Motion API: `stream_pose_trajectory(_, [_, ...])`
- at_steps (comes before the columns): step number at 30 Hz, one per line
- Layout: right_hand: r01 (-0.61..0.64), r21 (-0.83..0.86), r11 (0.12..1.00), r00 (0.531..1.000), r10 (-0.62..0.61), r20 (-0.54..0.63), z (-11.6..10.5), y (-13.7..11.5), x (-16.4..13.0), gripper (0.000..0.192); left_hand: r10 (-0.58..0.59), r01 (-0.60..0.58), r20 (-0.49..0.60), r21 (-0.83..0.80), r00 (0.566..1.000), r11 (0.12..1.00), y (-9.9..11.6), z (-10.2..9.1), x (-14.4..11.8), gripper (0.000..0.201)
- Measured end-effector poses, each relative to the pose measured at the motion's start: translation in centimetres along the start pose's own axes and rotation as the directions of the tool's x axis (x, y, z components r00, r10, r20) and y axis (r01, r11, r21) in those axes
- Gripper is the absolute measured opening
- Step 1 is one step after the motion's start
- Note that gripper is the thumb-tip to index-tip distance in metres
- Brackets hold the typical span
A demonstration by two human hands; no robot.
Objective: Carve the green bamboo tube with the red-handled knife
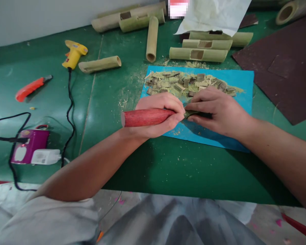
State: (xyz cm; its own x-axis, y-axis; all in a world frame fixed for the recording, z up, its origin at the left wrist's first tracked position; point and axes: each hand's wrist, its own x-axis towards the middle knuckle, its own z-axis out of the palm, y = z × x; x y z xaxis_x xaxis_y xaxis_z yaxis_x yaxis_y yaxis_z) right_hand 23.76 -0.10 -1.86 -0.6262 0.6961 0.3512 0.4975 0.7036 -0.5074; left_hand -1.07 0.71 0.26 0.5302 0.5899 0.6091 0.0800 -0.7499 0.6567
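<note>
Red-handled tool [146,117]: head view, lying across L hand, handle end pointing left, working end tucked under both hands over the blue mat [244,85].
Left hand [159,117]: fingers [165,102] clenched round the red handle, thumb side toward the R hand; forearm comes in low over the surface [168,166].
Right hand [219,110]: fingers [202,98] curled down, pinching a small dark green piece [193,114] right at the tool tip; most of that piece is hidden, can't tell its shape.
Contact: both hands touching at the middle, piece btwn them, just above the mat's near half.
Doing it well (my read): keep the handle low & steady, short strokes w/ the tip, R fingertips clear of the edge, piece pressed to the mat so it can't roll.
Risk (my read): tip slips off the small piece toward the R thumb.
Chip pile [188,83]: bamboo offcuts & dust heaped on the mat's far half, just beyond the hands.
Bamboo tubes [199,54]: cut sections w/ square windows, lying past the mat; more at the far edge.
Left side: yellow glue gun [73,54], orange knife [30,89], purple box w/ white plug [32,149], all well apart from the hands.
</note>
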Motion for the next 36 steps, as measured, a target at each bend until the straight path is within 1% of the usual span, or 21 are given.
stream_pose_trajectory(5, [0.005, 0.007, 1.000, 1.000, -0.005, -0.007, 0.0, 0.0, 0.0, 0.028, 0.009, -0.010, 0.033, 0.016, 0.999, 1.000, 0.2, 0.0, 0.3, 0.010])
stream_pose_trajectory(9, [0.006, 0.003, 1.000, 1.000, -0.006, -0.009, 0.1, 0.0, 0.1, 0.025, 0.024, -0.024, 0.019, -0.012, 1.000, 1.000, 0.0, 0.4, 0.3, 0.013])
stream_pose_trajectory(12, [0.005, 0.003, 1.000, 1.000, -0.005, -0.007, 0.0, -0.1, 0.0, 0.024, 0.078, -0.079, -0.030, -0.032, 0.996, 0.996, -0.2, 0.7, 0.1, 0.019])
stream_pose_trajectory(14, [0.010, 0.001, 1.000, 1.000, -0.010, 0.001, -0.1, -0.1, 0.0, 0.026, 0.093, -0.095, -0.078, -0.015, 0.993, 0.995, -0.2, 0.8, 0.0, 0.021])
stream_pose_trajectory(16, [0.017, -0.004, 1.000, 1.000, -0.017, 0.004, -0.1, -0.1, 0.0, 0.027, 0.096, -0.097, -0.097, 0.001, 0.991, 0.995, -0.2, 0.7, -0.1, 0.022])
stream_pose_trajectory(19, [0.021, -0.024, 0.999, 1.000, -0.021, 0.004, -0.1, 0.0, 0.0, 0.029, 0.066, -0.066, -0.100, 0.005, 0.993, 0.998, -0.1, 0.4, -0.2, 0.026])
stream_pose_trajectory(21, [0.024, -0.030, 0.999, 1.000, -0.024, -0.001, 0.0, 0.1, 0.0, 0.030, 0.039, -0.039, -0.125, 0.002, 0.991, 0.999, -0.2, 0.3, -0.3, 0.030])
stream_pose_trajectory(23, [0.025, -0.025, 0.999, 1.000, -0.025, -0.007, 0.0, 0.0, 0.0, 0.030, 0.041, -0.042, -0.154, -0.004, 0.987, 0.999, -0.6, 0.4, -0.5, 0.032])
stream_pose_trajectory(25, [0.021, -0.019, 1.000, 1.000, -0.021, -0.013, 0.1, 0.0, 0.0, 0.028, 0.052, -0.059, -0.210, -0.028, 0.976, 0.998, -0.9, 0.6, -0.7, 0.031])
stream_pose_trajectory(27, [0.010, -0.021, 1.000, 1.000, -0.011, -0.023, 0.1, -0.1, 0.0, 0.027, 0.012, -0.039, -0.287, -0.090, 0.958, 0.995, -1.2, 0.8, -0.7, 0.029])
stream_pose_trajectory(28, [0.005, -0.024, 1.000, 1.000, -0.006, -0.024, 0.1, -0.1, 0.0, 0.027, -0.018, -0.018, -0.293, -0.119, 0.956, 0.993, -1.3, 0.8, -0.7, 0.027])
stream_pose_trajectory(29, [0.004, -0.026, 1.000, 1.000, -0.004, -0.022, 0.1, -0.1, 0.0, 0.027, -0.045, 0.009, -0.268, -0.136, 0.962, 0.991, -1.2, 0.8, -0.6, 0.025])
stream_pose_trajectory(30, [0.005, -0.027, 1.000, 1.000, -0.006, -0.018, 0.1, -0.1, 0.0, 0.028, -0.058, 0.028, -0.217, -0.136, 0.974, 0.990, -1.2, 0.7, -0.5, 0.024])
stream_pose_trajectory(32, [0.012, -0.028, 1.000, 1.000, -0.013, -0.010, 0.1, -0.1, 0.1, 0.029, -0.048, 0.038, -0.099, -0.102, 0.994, 0.994, -0.9, 0.5, -0.2, 0.023])
stream_pose_trajectory(33, [0.016, -0.027, 1.000, 1.000, -0.016, -0.008, 0.1, -0.1, 0.1, 0.029, -0.042, 0.037, -0.065, -0.083, 0.997, 0.996, -0.8, 0.4, -0.1, 0.024])
stream_pose_trajectory(36, [0.015, -0.022, 1.000, 1.000, -0.016, -0.003, 0.1, 0.0, 0.1, 0.028, -0.060, 0.057, -0.056, -0.058, 0.997, 0.997, -0.7, 0.2, 0.1, 0.030])
